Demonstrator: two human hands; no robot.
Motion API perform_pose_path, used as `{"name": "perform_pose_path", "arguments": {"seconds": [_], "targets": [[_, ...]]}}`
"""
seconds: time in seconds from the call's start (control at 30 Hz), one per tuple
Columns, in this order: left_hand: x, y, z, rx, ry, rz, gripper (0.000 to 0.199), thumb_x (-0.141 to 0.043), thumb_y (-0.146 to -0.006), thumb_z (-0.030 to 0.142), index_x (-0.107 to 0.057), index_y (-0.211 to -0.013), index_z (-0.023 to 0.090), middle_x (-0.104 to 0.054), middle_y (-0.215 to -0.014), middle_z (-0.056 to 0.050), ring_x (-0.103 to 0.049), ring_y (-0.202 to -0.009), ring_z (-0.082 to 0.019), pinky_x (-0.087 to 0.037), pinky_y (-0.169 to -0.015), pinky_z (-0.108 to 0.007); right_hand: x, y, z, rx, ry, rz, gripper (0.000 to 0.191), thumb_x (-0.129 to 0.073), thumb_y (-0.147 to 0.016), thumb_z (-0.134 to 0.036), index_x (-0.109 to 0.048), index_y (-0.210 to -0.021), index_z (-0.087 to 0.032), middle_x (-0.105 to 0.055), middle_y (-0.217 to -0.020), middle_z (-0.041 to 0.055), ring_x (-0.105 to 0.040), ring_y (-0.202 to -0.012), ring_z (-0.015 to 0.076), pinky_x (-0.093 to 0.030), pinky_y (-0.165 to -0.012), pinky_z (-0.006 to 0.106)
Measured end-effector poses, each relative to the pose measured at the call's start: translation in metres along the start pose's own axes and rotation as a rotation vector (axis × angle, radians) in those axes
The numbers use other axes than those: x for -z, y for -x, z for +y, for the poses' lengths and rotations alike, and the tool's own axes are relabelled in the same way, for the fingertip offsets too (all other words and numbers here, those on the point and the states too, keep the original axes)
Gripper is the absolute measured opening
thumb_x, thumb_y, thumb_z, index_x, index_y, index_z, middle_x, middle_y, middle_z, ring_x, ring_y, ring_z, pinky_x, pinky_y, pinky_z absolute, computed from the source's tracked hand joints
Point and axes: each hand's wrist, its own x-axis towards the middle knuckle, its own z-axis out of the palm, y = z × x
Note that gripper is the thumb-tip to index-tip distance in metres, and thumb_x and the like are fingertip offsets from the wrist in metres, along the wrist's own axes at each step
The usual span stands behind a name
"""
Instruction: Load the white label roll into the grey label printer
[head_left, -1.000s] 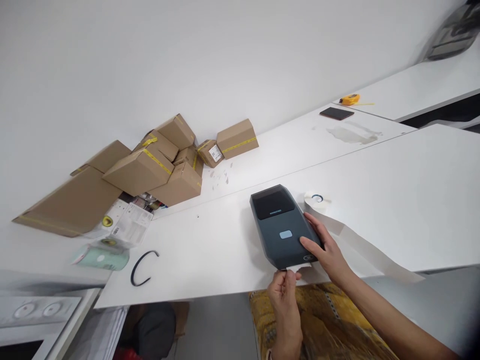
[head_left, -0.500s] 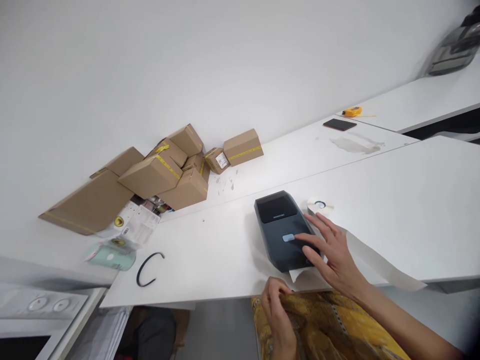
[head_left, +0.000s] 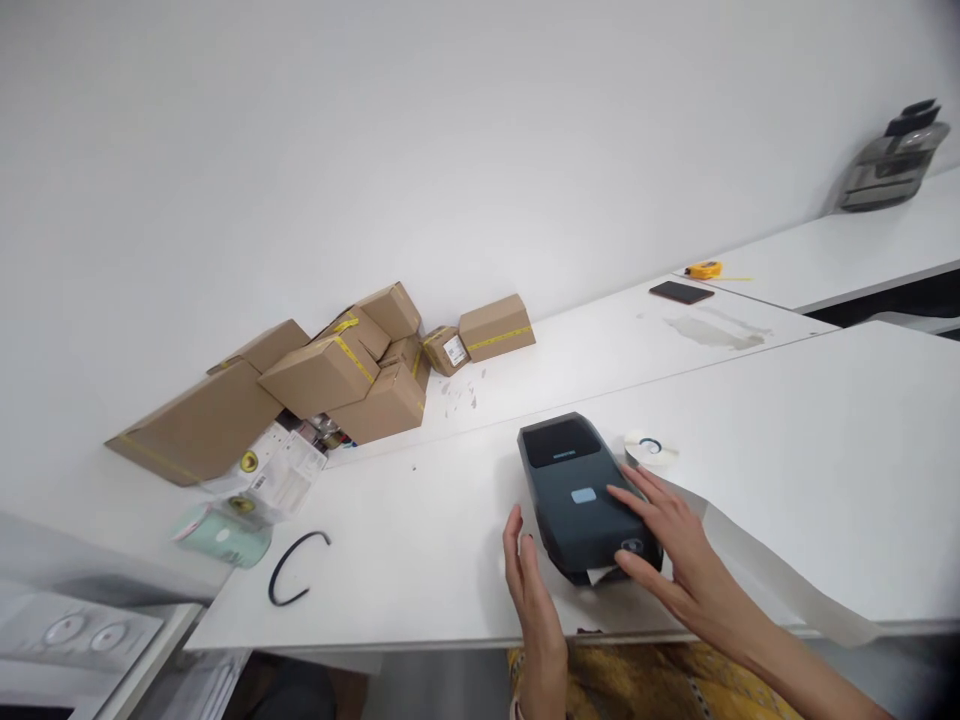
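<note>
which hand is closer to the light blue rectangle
Right. The right hand is over the dark device, a fingertip just right of the light blue rectangle; the left hand is farther off, beside the device.

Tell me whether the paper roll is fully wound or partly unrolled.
Partly unrolled: a long strip trails from the paper roll, behind the right hand, toward the table's near edge.

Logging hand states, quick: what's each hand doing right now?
Left hand: open, holding nothing, beside the label printer.
Right hand: open, laid on that label printer.
</note>
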Motion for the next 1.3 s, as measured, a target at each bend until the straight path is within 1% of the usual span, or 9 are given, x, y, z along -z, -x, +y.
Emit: {"name": "perform_pose_path", "arguments": {"seconds": [0.07,0.13,0.23,0.33,0.47,0.7,0.93,1.17,1.3], "targets": [[-0.003,-0.007,0.004,0.006,0.029,-0.038,0.056,-0.049,-0.096,0.058,-0.058,-0.14,0.023,-0.05,-0.155,-0.009,-0.042,-0.146,-0.025,-0.04,-0.117,-0.034,0.005,-0.005,0.002,-0.058,-0.093,0.0,0.058,-0.052,-0.1,-0.04,-0.033,-0.155,-0.031,-0.036,-0.163,0.0098,-0.038,-0.147,0.0301,-0.041,-0.112,0.048],[-0.008,-0.016,0.008,0.0,0.068,-0.087,0.057,-0.047,-0.097,0.057,-0.055,-0.142,0.022,-0.049,-0.156,-0.009,-0.042,-0.146,-0.025,-0.04,-0.116,-0.035,0.01,-0.02,0.002,-0.072,-0.143,-0.012,0.058,-0.049,-0.101,-0.039,-0.031,-0.156,-0.033,-0.033,-0.164,0.0088,-0.038,-0.148,0.0285,-0.041,-0.113,0.047],[-0.017,-0.038,0.012,-0.007,0.098,-0.135,0.054,-0.046,-0.098,0.056,-0.056,-0.139,0.021,-0.053,-0.151,-0.011,-0.048,-0.141,-0.025,-0.042,-0.115,-0.036,0.013,-0.055,0.002,-0.008,-0.178,-0.01,0.048,-0.044,-0.103,-0.039,-0.04,-0.151,-0.033,-0.036,-0.163,0.0077,-0.038,-0.148,0.0278,-0.039,-0.115,0.049],[-0.026,-0.061,0.013,-0.026,0.046,-0.125,0.05,-0.05,-0.096,0.054,-0.058,-0.132,0.019,-0.06,-0.142,-0.013,-0.056,-0.132,-0.026,-0.045,-0.11,-0.038,0.015,-0.096,-0.003,0.019,-0.244,0.021,0.04,-0.037,-0.105,-0.041,-0.055,-0.138,-0.03,-0.055,-0.15,0.0077,-0.051,-0.138,0.0259,-0.043,-0.112,0.047],[-0.035,-0.085,0.011,-0.058,-0.144,-0.129,0.045,-0.054,-0.094,0.043,-0.056,-0.13,0.016,-0.06,-0.139,-0.015,-0.057,-0.127,-0.024,-0.047,-0.105,-0.034,0.015,-0.15,-0.013,-0.157,-0.319,0.069,0.044,-0.032,-0.105,-0.048,-0.067,-0.121,-0.027,-0.074,-0.12,0.0056,-0.067,-0.114,0.0242,-0.052,-0.098,0.041],[-0.053,-0.097,0.022,-0.075,-0.63,-0.175,0.067,-0.064,-0.086,0.041,-0.042,-0.145,0.018,-0.06,-0.141,-0.016,-0.06,-0.124,-0.028,-0.047,-0.101,-0.038,-0.001,-0.231,-0.009,-0.238,-0.153,0.244,0.056,-0.024,-0.104,-0.054,-0.071,-0.113,-0.025,-0.078,-0.095,0.0042,-0.071,-0.087,0.0238,-0.049,-0.074,0.033],[-0.058,-0.095,0.016,-0.196,-0.738,-0.166,0.067,-0.059,-0.089,0.035,-0.036,-0.15,0.018,-0.062,-0.14,-0.016,-0.057,-0.131,-0.028,-0.043,-0.106,-0.04,-0.002,-0.25,-0.002,-0.139,-0.043,0.222,0.047,-0.035,-0.101,-0.052,-0.072,-0.111,-0.025,-0.078,-0.095,0.0029,-0.07,-0.086,0.0226,-0.044,-0.071,0.031],[-0.044,-0.098,0.03,-0.327,-0.809,-0.348,0.074,-0.041,-0.095,0.021,-0.011,-0.163,0.024,-0.07,-0.128,-0.012,-0.065,-0.119,-0.029,-0.045,-0.098,-0.039,-0.004,-0.262,0.004,-0.054,0.11,0.203,0.038,-0.044,-0.1,-0.046,-0.073,-0.11,-0.023,-0.078,-0.097,0.0044,-0.069,-0.091,0.0219,-0.042,-0.075,0.03],[-0.04,-0.1,0.037,-0.362,-0.856,-0.397,0.078,-0.04,-0.094,0.017,-0.008,-0.164,0.027,-0.068,-0.13,-0.013,-0.065,-0.118,-0.029,-0.044,-0.097,-0.037,-0.011,-0.278,0.012,-0.028,0.176,0.199,0.039,-0.042,-0.102,-0.045,-0.073,-0.109,-0.022,-0.078,-0.097,0.0066,-0.067,-0.092,0.0243,-0.041,-0.074,0.032]]}}
